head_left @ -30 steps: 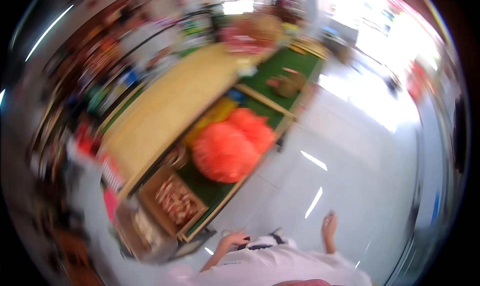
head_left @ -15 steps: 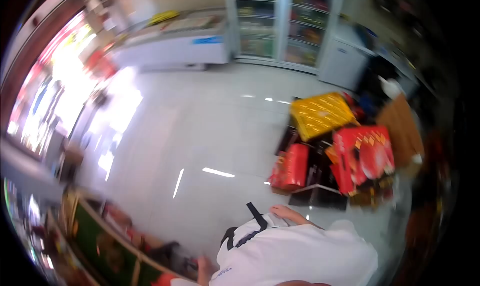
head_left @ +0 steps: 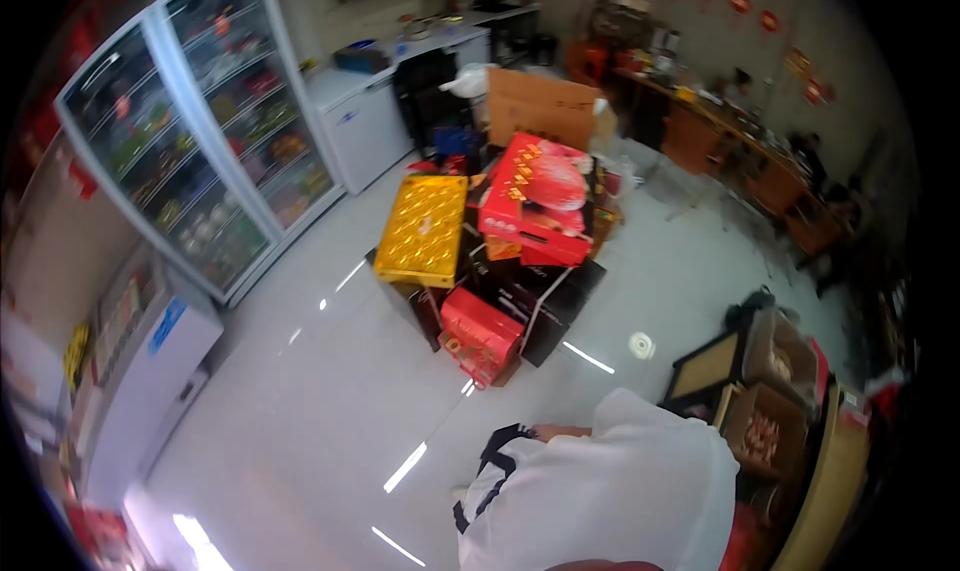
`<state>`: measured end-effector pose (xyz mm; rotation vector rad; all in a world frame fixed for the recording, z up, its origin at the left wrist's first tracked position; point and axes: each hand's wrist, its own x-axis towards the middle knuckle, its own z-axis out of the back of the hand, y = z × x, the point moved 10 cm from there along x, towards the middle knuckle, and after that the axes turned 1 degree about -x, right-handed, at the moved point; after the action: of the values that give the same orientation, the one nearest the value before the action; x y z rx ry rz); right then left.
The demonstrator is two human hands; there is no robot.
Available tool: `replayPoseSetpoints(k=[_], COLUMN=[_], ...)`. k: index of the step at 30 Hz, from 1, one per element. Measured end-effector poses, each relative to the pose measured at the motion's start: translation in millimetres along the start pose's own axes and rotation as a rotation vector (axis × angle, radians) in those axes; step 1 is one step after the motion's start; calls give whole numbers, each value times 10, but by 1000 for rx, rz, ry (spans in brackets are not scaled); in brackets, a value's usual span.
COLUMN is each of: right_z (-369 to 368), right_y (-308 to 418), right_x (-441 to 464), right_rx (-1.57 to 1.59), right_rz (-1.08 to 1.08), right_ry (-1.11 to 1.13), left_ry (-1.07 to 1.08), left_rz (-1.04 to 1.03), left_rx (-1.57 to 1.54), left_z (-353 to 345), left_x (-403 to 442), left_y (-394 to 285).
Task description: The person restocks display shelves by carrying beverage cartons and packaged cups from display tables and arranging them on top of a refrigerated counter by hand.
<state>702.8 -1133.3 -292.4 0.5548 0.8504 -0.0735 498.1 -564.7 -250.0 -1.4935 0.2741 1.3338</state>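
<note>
My right hand [head_left: 555, 432] is low in the middle of the view, beside the front of my white shirt [head_left: 620, 486]. Its fingers are small and partly hidden, so I cannot tell if they are closed. Right by it are black bands [head_left: 503, 446] on something white, too unclear to name. My left hand is out of view. Ahead on the floor stands a pile with a yellow quilted-looking box [head_left: 425, 229], a red box with fruit pictures [head_left: 540, 193], a smaller red carton [head_left: 482, 329] and black boxes [head_left: 560, 311].
A glass-door fridge [head_left: 205, 121] stands at the back left, with a white chest freezer [head_left: 150, 371] nearer. An open brown carton [head_left: 540, 106] rises behind the pile. At the right are a long wooden counter [head_left: 690, 116] and cartons of goods [head_left: 765, 426].
My view has swung to the right, so the pile now sits near the middle and the right-hand shelves appear. My left hand has left the view; my right hand stays by my front.
</note>
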Motion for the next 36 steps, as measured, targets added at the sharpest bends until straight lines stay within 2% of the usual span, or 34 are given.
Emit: replayPoseSetpoints(k=[5,6,8,9,12,13,14,15,16,17,18,19,20,21,22,23,25,29,32,33,36], right_z=[-209,-188,-257,-324,-411,-393,-282,-159,-48,112,240,200,114,168,195,276,219,240,517,411,434], right_y=[853,960,1332,1476,1741,1886,2013,2106,2244,2370,2463,2639,2652,2636,2631,2669,2675,2876,3391,3392,3736], right_x=[-340,-363,-406,-416,-143,-39,47,82,101,123,205,539,732,858,951,877,887,921,897,1132,1653], right_rx=[281,327,437,478,508,517,522,534,559,579,550,47,66,72,75,63,66,98,8,127,-14], right_rz=[247,225,460,486,302,234,149,40,-74,-182,-250,28,13,-28,-66,-12,-92,-323,-252,-290,-201], right_ry=[-25,-73,33,64,72,61,35,18,9,-14,-44,-120,-133,-238,-338,-557,-532,-477,-431,-410,-425], left_ry=[-13,-18,-18,-8,113,254,315,462,666,741,622,552,571,768,692,561,488,519,567,577,529], left_rz=[-242,-302,-438,-517,-749,-795,-850,-840,-1052,-896,-559,-282,-138,270,178,88,71,70,59,31,-28], left_rx=[212,236,258,270,260,334,527,606,815,1215,1371,1258,1100,822,872,928,919,891,832,831,829], left_z=[253,211,39,-89,-783,-1274,-1850,-2268,-2687,-2855,-2763,-2612,-2443,-2332,-2127,-2021,-1988,-2179,-2243,-2188,-1793], left_x=[1047,1221,1525,1641,2053,1719,1207,1420,1376,1510,1740,1885,1966,2092,2182,2265,2340,2544,2840,2973,3380], left_y=[-2398,-2909,-3898,-4368,-5657,-5820,-5932,-5869,-5753,-5526,-5340,-5149,-5007,-4786,-4755,-4720,-4625,-4738,-5067,-5229,-5653])
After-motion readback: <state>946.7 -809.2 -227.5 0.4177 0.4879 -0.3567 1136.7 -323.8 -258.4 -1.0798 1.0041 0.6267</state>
